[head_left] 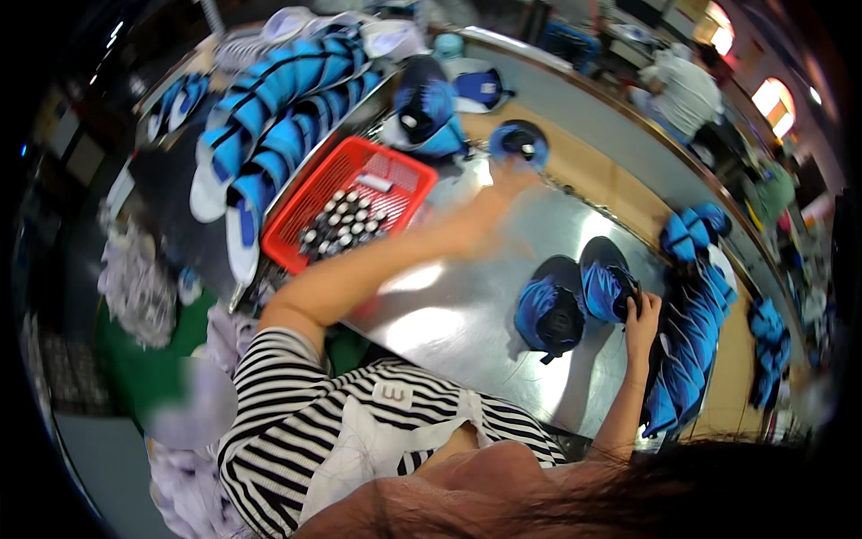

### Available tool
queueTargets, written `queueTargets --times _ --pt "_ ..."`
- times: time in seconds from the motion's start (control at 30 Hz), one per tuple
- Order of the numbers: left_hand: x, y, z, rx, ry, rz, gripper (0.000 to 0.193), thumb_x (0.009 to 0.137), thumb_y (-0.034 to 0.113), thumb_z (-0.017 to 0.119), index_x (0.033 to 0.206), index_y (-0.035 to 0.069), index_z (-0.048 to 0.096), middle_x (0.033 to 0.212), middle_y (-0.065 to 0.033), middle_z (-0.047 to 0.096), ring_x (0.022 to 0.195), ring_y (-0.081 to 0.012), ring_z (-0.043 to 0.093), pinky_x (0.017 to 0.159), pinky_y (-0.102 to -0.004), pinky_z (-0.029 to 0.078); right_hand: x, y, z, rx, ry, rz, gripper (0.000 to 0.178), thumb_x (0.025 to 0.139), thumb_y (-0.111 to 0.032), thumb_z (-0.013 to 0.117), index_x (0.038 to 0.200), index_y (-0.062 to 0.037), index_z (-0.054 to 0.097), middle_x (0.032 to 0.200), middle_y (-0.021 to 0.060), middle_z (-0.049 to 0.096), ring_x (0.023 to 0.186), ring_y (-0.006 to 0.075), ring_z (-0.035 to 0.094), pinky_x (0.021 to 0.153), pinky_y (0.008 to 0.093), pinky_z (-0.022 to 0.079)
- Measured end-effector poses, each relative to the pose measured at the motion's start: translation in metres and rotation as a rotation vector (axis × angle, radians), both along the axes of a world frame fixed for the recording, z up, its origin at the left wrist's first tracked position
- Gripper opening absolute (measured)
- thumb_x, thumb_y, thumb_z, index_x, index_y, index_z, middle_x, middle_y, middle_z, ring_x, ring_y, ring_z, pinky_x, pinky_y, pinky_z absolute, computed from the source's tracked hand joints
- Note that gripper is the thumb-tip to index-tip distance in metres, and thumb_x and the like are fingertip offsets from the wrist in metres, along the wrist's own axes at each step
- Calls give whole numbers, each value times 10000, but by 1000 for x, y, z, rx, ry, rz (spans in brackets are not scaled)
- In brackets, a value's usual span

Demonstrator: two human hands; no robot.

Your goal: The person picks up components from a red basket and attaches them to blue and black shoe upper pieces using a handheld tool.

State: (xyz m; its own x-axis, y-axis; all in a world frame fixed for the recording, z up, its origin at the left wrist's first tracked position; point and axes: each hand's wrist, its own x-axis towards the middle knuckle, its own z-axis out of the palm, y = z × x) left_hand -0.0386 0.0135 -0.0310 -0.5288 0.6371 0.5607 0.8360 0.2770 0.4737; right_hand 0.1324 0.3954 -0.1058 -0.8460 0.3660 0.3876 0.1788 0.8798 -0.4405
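A pale patch [393, 394] on the striped shirt [268, 395] bears one bold dark character. The white mark [488, 89] on a blue shoe part [469, 87] is too small to read.

light is fairly bright over the metal desk [471, 296], which throws back white glare in several patches. two arched windows [774, 106] at the upper right glow, nearly burnt out. the shoes [549, 310] right of centre cast soft shadows toward the lower edge. the left hand [505, 199] is smeared by motion, the right hand [642, 316] fairly crisp. straight edges bow near the black fisheye rim.
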Motion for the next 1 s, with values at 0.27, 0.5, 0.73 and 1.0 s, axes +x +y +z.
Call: queueTargets --times 0.27,0.5,0.73,1.0 --pt "75 -26 -80 -450 92 -368 751 712 109 706 1397 177 407 1419 -223 390 1329 -397 373 1014 -497 375 17 -100 28 -80 -88 153 350 921 -155 590 1264 -84 579 1177 158 495 1038 309 568 871 376 460" --pt "-2 -143 -33 -280 -221 296 262 820 167 656 1061 65 651 1029 -140 658 941 -315 634 827 -420 496 19 -185 48 94 -61 740 513 756 23 642 1253 -94 589 924 76 619 824 251 585 733 366 453" --pt "-56 -159 -91 -726 -34 443 242 726 173 718 903 23 646 932 -169 639 908 -351 622 798 -438 493 -28 -196 39 273 -42 1008 238 727 31 655 946 -56 623 869 56 588 759 232 572 672 339 430" --pt "-47 -154 -76 -582 31 464 136 787 76 594 891 8 651 863 -224 652 846 -332 653 736 -431 517 -24 -220 48 -1247 85 597 151 944 -120 566 965 13 635 837 48 620 707 89 466 649 233 368"
